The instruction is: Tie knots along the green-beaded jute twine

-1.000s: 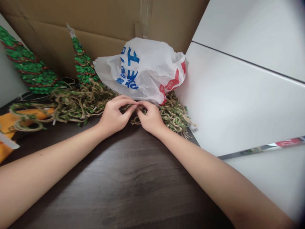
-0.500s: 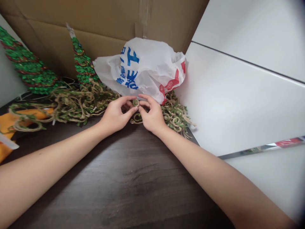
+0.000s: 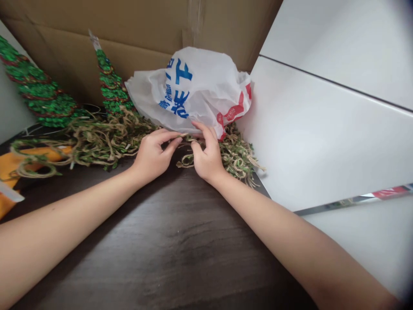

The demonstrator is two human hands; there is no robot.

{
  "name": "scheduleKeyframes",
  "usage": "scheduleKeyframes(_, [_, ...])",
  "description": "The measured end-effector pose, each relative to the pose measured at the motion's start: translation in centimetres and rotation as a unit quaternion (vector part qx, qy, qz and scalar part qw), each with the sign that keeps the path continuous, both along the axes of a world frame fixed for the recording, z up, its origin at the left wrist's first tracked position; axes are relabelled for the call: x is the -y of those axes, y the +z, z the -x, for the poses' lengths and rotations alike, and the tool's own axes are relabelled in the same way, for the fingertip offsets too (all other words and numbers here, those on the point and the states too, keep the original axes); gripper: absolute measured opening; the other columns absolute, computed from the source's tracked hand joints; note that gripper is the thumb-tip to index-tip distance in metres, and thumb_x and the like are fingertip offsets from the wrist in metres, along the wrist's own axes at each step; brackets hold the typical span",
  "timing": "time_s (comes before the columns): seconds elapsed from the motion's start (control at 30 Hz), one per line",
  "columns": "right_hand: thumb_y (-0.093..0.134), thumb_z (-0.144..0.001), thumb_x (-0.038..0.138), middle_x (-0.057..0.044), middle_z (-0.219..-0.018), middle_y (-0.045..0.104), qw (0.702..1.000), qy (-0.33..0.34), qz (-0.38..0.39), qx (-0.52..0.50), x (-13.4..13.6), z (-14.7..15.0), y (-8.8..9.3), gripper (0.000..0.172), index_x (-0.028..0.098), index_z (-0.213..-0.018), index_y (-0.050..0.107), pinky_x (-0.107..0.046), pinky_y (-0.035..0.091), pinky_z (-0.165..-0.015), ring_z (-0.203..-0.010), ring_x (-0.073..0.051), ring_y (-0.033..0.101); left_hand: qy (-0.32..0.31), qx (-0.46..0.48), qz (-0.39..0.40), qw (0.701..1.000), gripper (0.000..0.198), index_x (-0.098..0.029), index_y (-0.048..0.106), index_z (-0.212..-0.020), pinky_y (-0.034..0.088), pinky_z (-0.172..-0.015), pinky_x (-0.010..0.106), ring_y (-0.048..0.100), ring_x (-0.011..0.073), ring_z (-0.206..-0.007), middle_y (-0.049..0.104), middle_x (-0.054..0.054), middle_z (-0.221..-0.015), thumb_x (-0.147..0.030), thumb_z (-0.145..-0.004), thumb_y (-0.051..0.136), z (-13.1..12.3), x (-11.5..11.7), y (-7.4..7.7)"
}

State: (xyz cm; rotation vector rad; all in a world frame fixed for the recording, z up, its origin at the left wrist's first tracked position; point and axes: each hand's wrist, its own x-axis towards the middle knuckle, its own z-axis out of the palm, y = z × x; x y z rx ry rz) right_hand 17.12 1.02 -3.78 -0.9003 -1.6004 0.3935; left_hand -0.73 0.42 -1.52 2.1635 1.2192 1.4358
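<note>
A tangled strand of jute twine with small green leaves (image 3: 106, 142) spreads across the table on both sides of my hands. My left hand (image 3: 153, 157) pinches a thin length of this twine between its fingertips. My right hand (image 3: 206, 155) curls around the twine as well, its fingers reaching the lower edge of a crumpled white plastic bag (image 3: 190, 90) with blue and red print. The exact hold is partly hidden by my fingers. Two green glittery cone-shaped trees (image 3: 35, 84) (image 3: 111, 84) stand behind the twine at the left.
A brown cardboard panel (image 3: 97, 30) rises behind everything. A white board (image 3: 322, 129) slants along the right side. The dark wood table (image 3: 161, 237) lies under my forearms, and an orange packet (image 3: 26, 161) sits at the far left under loops of twine.
The small twine coil between my fingertips is no longer visible. My right hand has shifted up against the bag, which has puffed slightly upward, and my hands have drawn closer around the twine.
</note>
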Motion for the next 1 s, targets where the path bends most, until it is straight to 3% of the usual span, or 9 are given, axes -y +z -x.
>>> scheduleKeyframes(0.1, [0.061,-0.100,0.026,-0.009,-0.145,0.070,0.999,0.005,-0.021,0.034,0.4,-0.1,0.6,0.030,0.029,-0.127,0.073,-0.050,0.047,-0.130,-0.143,-0.026,0.062,-0.006,-0.018,-0.016,1.000,0.023,-0.026,0.086,-0.104,0.059,-0.093,0.041,0.073,0.0242,-0.093,0.081,0.006,-0.098,-0.035,-0.099,0.066,0.0,-0.1,0.1])
scheduleKeyframes(0.17, [0.060,-0.104,0.035,-0.008,-0.132,0.077,0.999,0.017,-0.006,0.044,0.4,-0.1,0.6,0.022,0.028,-0.119,0.076,-0.050,0.052,-0.124,-0.131,-0.026,0.069,-0.006,-0.024,-0.023,0.999,0.023,-0.025,0.086,-0.102,0.058,-0.090,0.040,0.072,0.0239,-0.090,0.079,0.006,-0.095,-0.036,-0.100,0.066,-0.1,0.0,0.2])
scheduleKeyframes(0.27, [0.055,-0.107,0.039,-0.008,-0.119,0.081,0.998,0.028,0.018,0.047,0.1,-0.1,0.2,0.024,0.026,-0.114,0.074,-0.047,0.060,-0.112,-0.116,-0.025,0.074,0.010,-0.032,-0.026,0.999,0.024,-0.024,0.085,-0.099,0.057,-0.087,0.040,0.070,0.0240,-0.087,0.076,0.006,-0.090,-0.037,-0.101,0.065,-0.1,0.0,0.2])
scheduleKeyframes(0.4, [0.052,-0.104,0.028,-0.008,-0.117,0.080,0.998,0.018,-0.012,0.061,-0.2,-0.2,-0.1,0.025,0.025,-0.114,0.074,-0.046,0.059,-0.113,-0.117,-0.025,0.073,0.046,-0.035,-0.035,0.998,0.023,-0.022,0.080,-0.095,0.055,-0.091,0.040,0.070,0.0249,-0.091,0.076,0.007,-0.093,-0.036,-0.101,0.063,-0.1,0.1,0.2])
scheduleKeyframes(0.57, [0.047,-0.088,0.008,-0.005,-0.116,0.081,0.997,0.025,0.010,0.074,-0.2,-0.2,-0.1,0.040,0.025,-0.112,0.074,-0.044,0.059,-0.111,-0.112,-0.023,0.073,0.062,-0.020,-0.031,0.997,0.021,-0.025,0.076,-0.094,0.055,-0.094,0.040,0.071,0.0256,-0.097,0.076,0.006,-0.097,-0.037,-0.101,0.062,0.0,0.0,0.2])
scheduleKeyframes(0.67, [0.047,-0.081,0.007,-0.003,-0.097,0.078,0.994,0.046,0.052,0.085,0.0,-0.2,0.0,0.039,0.024,-0.106,0.073,-0.043,0.062,-0.103,-0.097,-0.023,0.073,0.067,-0.019,-0.030,0.997,0.021,-0.025,0.076,-0.093,0.054,-0.092,0.040,0.070,0.0254,-0.096,0.076,0.006,-0.097,-0.037,-0.101,0.062,0.1,-0.1,0.2])
scheduleKeyframes(0.73, [0.050,-0.085,0.012,-0.002,-0.089,0.074,0.995,0.043,0.056,0.075,0.2,-0.2,0.1,0.031,0.024,-0.105,0.070,-0.042,0.062,-0.098,-0.089,-0.022,0.072,0.064,-0.035,-0.025,0.997,0.020,-0.024,0.077,-0.094,0.052,-0.090,0.040,0.070,0.0257,-0.094,0.076,0.006,-0.096,-0.036,-0.101,0.063,0.0,-0.1,0.2])
scheduleKeyframes(0.9, [0.056,-0.102,0.035,-0.011,-0.117,0.069,0.993,-0.017,-0.112,0.031,1.0,-0.3,0.3,0.031,0.022,-0.130,0.060,-0.049,0.059,-0.106,-0.110,-0.026,0.068,0.090,-0.117,-0.032,0.989,0.023,-0.023,0.083,-0.098,0.046,-0.094,0.048,0.072,0.0294,-0.098,0.077,0.008,-0.096,-0.030,-0.102,0.062,-0.2,0.4,0.2])
scheduleKeyframes(1.0, [0.052,-0.106,0.029,-0.012,-0.126,0.065,0.983,-0.018,-0.173,0.056,1.1,0.1,0.1,0.032,0.025,-0.137,0.054,-0.053,0.059,-0.111,-0.120,-0.028,0.066,0.087,-0.166,-0.064,0.980,0.026,-0.025,0.086,-0.104,0.043,-0.098,0.052,0.072,0.0311,-0.101,0.078,0.009,-0.098,-0.029,-0.104,0.060,-0.3,0.8,0.1])
